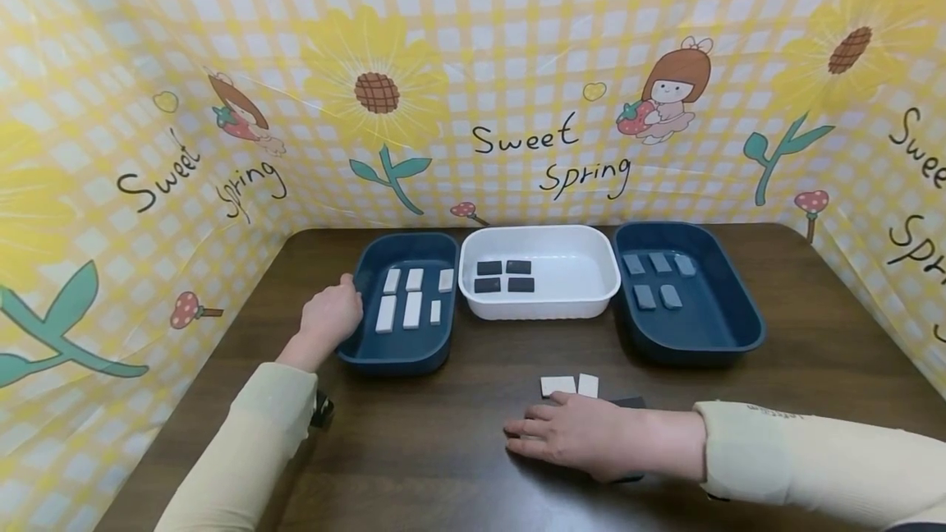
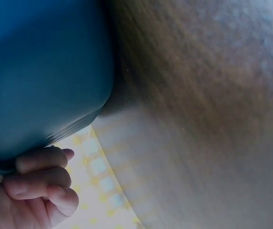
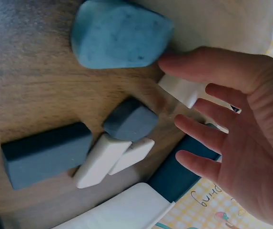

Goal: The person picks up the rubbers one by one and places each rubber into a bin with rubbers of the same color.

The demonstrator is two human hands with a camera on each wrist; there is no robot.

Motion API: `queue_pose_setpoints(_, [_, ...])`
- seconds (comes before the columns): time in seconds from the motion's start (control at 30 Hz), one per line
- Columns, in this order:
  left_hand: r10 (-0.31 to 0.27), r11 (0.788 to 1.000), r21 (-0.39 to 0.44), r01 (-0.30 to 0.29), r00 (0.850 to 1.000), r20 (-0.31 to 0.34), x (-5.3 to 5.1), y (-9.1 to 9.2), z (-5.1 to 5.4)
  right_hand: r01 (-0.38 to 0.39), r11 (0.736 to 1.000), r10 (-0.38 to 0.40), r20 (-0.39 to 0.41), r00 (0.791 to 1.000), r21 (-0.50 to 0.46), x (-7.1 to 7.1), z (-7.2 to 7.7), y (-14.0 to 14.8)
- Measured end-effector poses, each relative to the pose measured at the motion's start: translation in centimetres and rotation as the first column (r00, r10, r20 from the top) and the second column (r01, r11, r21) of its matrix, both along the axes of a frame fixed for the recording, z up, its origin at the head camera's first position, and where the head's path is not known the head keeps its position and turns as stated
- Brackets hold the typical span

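Observation:
My left hand (image 1: 332, 314) grips the outer left rim of a dark blue tray (image 1: 402, 355), fingers curled at its edge in the left wrist view. Several white eraser-like blocks (image 1: 413, 309) lie in that tray. Low over the table, my right hand (image 1: 584, 437) has its fingers spread and relaxed. In the right wrist view, a blue block (image 3: 122, 36) sits by the thumb, and a white block (image 3: 179, 90) shows behind the thumb and fingers. A dark grey block (image 3: 130, 119), a long dark block (image 3: 48, 152) and two white blocks (image 3: 100, 162) lie nearby.
At the back middle stands a white tray (image 1: 572, 277) with several black blocks (image 1: 489, 268) on its left side. To its right, a second dark blue tray (image 1: 709, 310) holds several blue-grey blocks (image 1: 660, 262). A yellow checked cloth (image 1: 458, 48) hangs behind the brown table (image 1: 414, 442).

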State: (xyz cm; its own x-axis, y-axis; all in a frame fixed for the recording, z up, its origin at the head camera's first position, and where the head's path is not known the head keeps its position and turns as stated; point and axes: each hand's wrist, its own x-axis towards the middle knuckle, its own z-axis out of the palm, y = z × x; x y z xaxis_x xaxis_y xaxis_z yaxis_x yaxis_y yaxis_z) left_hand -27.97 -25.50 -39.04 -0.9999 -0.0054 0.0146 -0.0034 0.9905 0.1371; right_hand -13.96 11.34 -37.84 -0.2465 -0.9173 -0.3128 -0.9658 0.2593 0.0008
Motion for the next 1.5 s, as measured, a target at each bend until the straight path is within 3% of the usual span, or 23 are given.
queue_pose_setpoints(0.27, [0.002, 1.000, -0.002, -0.002, 1.000, -0.006, 0.1, 0.0, -0.1, -0.064, 0.997, 0.061, -0.094, 0.994, -0.032, -0.3, -0.6, -0.3])
queue_pose_setpoints(0.73, [0.011, 1.000, -0.003, -0.011, 1.000, 0.006, -0.1, -0.1, -0.6, -0.044, 0.996, 0.039, -0.068, 0.997, -0.075, -0.5, -0.1, -0.9])
queue_pose_setpoints(0.97, [0.014, 1.000, 0.004, -0.014, 1.000, 0.004, 0.0, -0.1, -0.4, 0.067, 0.984, -0.071, -0.017, 0.997, -0.167, -2.1, 1.5, -2.5])
queue_pose_setpoints(1.17, [0.016, 1.000, 0.004, -0.016, 1.000, 0.006, 0.0, 0.0, -0.5, 0.229, 0.953, -0.222, 0.056, 0.973, -0.199, -3.9, 3.3, -4.8])
queue_pose_setpoints(1.5, [0.007, 1.000, 0.012, -0.006, 1.000, -0.008, 0.0, -0.2, -0.3, 0.256, 0.912, -0.248, 0.068, 0.966, -0.320, -6.7, 5.0, -8.9])
